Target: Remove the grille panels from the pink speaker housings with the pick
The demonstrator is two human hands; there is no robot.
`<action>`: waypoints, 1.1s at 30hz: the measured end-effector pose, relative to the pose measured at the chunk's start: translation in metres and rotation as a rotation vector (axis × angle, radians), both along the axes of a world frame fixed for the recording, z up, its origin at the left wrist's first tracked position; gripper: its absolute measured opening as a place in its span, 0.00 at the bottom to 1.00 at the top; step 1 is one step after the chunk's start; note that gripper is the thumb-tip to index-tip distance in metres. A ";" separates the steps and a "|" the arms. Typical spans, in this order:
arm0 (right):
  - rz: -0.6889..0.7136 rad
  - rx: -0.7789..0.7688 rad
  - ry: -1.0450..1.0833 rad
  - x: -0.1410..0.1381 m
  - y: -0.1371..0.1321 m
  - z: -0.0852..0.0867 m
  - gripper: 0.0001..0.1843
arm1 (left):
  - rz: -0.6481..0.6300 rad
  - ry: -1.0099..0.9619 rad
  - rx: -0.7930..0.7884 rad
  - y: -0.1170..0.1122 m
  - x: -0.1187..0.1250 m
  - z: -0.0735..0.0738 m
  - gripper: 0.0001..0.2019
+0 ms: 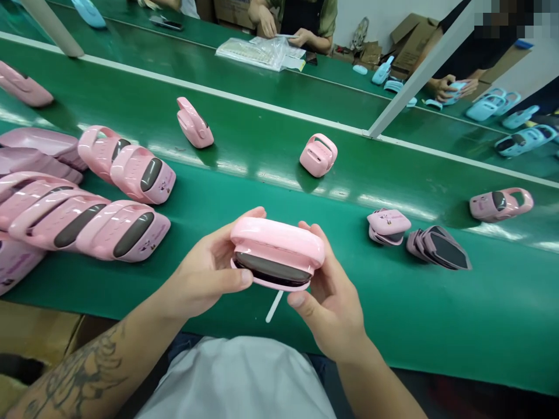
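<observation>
Up close, left hand (203, 273) and right hand (332, 302) clamped together on a pink plastic case (277, 247), held over the green counter (437, 326); beyond, more pink cases (87, 221) lying in a cluster, a stack of dark oval panels (437, 247) rightward, and, farthest, a co-worker's hand (299, 38) on a clear plastic bag (257, 52).

A green tabletop (437, 308) runs past — pink plastic cases (142, 174) lie heaped and scattered along it, beside a fanned stack of dark-faced pieces (437, 247).
</observation>
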State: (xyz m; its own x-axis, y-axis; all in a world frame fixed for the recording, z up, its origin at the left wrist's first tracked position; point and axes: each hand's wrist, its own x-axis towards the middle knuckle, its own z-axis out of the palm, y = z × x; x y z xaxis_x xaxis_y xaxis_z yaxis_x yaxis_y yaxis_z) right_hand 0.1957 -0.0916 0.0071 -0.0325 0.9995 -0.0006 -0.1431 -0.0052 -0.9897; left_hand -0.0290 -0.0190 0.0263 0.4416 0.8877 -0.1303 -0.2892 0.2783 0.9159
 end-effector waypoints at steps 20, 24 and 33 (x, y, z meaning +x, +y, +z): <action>-0.088 -0.051 -0.024 0.016 -0.008 0.018 0.37 | 0.043 0.061 0.111 -0.017 0.022 -0.005 0.43; -0.116 -0.024 -0.026 0.017 -0.007 0.008 0.41 | 0.081 0.121 0.268 -0.017 0.023 -0.016 0.44; 0.003 0.054 -0.045 0.020 0.000 0.007 0.41 | 0.123 0.110 0.342 -0.011 0.023 -0.018 0.35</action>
State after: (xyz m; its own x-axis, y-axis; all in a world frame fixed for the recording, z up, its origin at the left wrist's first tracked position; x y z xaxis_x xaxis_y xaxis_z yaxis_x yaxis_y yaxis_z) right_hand 0.2155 -0.0917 0.0138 -0.0367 0.9980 0.0520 -0.0990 0.0482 -0.9939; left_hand -0.0059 -0.0297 0.0087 0.3285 0.9338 0.1417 -0.1959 -0.0794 0.9774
